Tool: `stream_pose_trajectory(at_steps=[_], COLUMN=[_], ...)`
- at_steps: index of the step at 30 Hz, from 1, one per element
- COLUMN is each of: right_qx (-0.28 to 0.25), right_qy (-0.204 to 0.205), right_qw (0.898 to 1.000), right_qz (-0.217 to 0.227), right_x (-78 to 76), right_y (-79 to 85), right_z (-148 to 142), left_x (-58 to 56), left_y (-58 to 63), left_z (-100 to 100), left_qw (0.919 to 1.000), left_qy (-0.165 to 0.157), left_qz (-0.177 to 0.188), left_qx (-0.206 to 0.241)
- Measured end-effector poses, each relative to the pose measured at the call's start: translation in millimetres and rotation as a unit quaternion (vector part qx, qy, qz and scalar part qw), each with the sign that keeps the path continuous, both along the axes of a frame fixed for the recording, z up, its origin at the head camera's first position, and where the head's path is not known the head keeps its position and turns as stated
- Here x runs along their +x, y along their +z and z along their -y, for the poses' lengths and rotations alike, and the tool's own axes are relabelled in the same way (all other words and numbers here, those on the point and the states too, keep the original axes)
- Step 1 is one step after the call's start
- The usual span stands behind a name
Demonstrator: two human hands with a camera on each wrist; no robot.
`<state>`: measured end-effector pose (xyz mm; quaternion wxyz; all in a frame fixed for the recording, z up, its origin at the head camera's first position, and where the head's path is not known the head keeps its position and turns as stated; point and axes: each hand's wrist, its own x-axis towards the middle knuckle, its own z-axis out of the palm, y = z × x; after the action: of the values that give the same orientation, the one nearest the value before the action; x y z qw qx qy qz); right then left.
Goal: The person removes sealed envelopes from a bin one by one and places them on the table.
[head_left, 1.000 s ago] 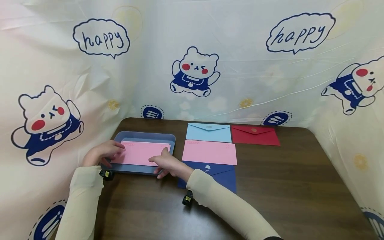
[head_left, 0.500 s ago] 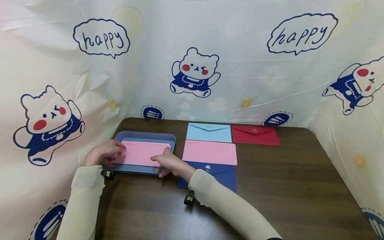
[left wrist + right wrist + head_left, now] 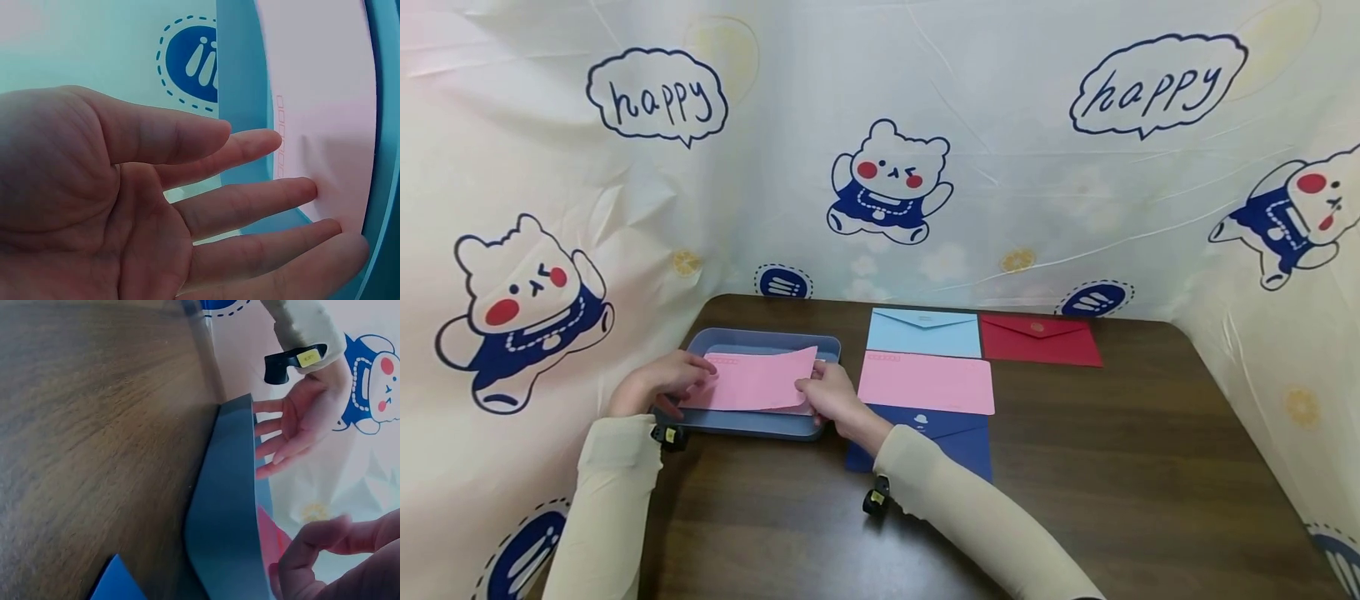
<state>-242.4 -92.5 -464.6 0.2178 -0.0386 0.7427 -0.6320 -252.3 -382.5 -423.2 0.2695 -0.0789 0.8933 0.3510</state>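
Note:
A blue-grey tray (image 3: 752,423) holds pink envelopes at the table's left. The top pink envelope (image 3: 756,382) bends upward at its right end, and more pink shows under its lower edge. My right hand (image 3: 838,400) pinches that raised end between thumb and fingers. In the right wrist view, pink envelope (image 3: 272,534) shows beside the curled finger, over the tray wall (image 3: 228,506). At the tray's left end, my left hand (image 3: 666,379) has its fingers extended. Their tips touch the envelope (image 3: 325,144) near its printed row of boxes in the left wrist view.
Right of the tray, flat on the brown table (image 3: 1112,467), lie a light blue envelope (image 3: 923,335), a red envelope (image 3: 1041,343), another pink envelope (image 3: 925,383) and a dark blue envelope (image 3: 958,446). A printed cloth (image 3: 1000,192) hangs behind and at both sides.
My right hand has shifted slightly right and now grips the top pink envelope's right end, which has come up from lying flat. My left hand stays in place.

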Motion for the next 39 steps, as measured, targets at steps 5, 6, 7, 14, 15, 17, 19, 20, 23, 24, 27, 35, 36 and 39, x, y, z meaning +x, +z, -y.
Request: stream_pose_trajectory(at_steps=[5, 6, 7, 14, 15, 17, 19, 20, 23, 24, 27, 35, 36, 39], right_qx=[-0.005, -0.004, -0.002, 0.024, 0.025, 0.030, 0.032, 0.032, 0.034, 0.034, 0.032, 0.033, 0.036, 0.045], right_qy=[-0.003, 0.001, 0.004, 0.018, 0.019, 0.020, 0.021, 0.020, 0.015, 0.013, 0.006, -0.016, -0.020, -0.035], right_qw=[1.000, 1.000, 1.000, 0.999, 0.999, 0.999, 0.999, 0.999, 0.999, 0.999, 0.999, 0.999, 0.999, 0.998], right_qz=[0.000, 0.002, 0.005, 0.026, 0.026, 0.026, 0.026, 0.025, 0.022, 0.021, 0.019, 0.022, 0.020, 0.008], right_x=[-8.2, -10.5, -12.9, -27.3, -28.7, -30.6, -32.1, -32.8, -34.3, -34.8, -35.2, -34.1, -34.1, -35.3], right_y=[-7.9, -9.3, -10.4, -18.3, -19.4, -21.0, -22.1, -22.4, -23.3, -23.4, -24.4, -22.1, -21.9, -21.7], right_z=[-2.8, -3.8, -4.9, -10.4, -10.4, -9.8, -8.8, -8.2, -7.6, -7.6, -8.1, -9.3, -9.6, -10.8], left_x=[-0.3, -0.4, -0.2, 0.8, 1.1, 1.0, 0.8, 0.5, -0.9, -1.2, -2.1, -3.2, -3.1, -3.2], left_y=[-2.3, -2.6, -2.6, -2.7, -2.5, -2.6, -2.3, -2.1, -1.4, -1.0, -1.8, -1.5, -1.3, -1.1], left_z=[0.5, 0.7, 0.7, 2.2, 2.0, 1.8, 1.1, 0.8, -0.1, -0.6, -1.0, -3.6, -3.7, -3.8], left_qw=[1.0000, 1.0000, 1.0000, 1.0000, 1.0000, 1.0000, 1.0000, 1.0000, 1.0000, 1.0000, 0.9999, 0.9995, 0.9994, 0.9991], left_qy=[0.004, 0.005, 0.005, 0.003, 0.002, 0.004, 0.008, 0.008, 0.009, 0.009, 0.010, 0.005, 0.003, 0.000], left_qz=[-0.002, -0.003, -0.003, 0.000, -0.001, -0.001, -0.001, -0.001, -0.001, -0.001, -0.002, -0.016, -0.017, -0.018], left_qx=[0.000, 0.001, 0.002, 0.007, 0.006, 0.006, 0.005, 0.004, -0.003, -0.005, -0.011, -0.028, -0.031, -0.039])
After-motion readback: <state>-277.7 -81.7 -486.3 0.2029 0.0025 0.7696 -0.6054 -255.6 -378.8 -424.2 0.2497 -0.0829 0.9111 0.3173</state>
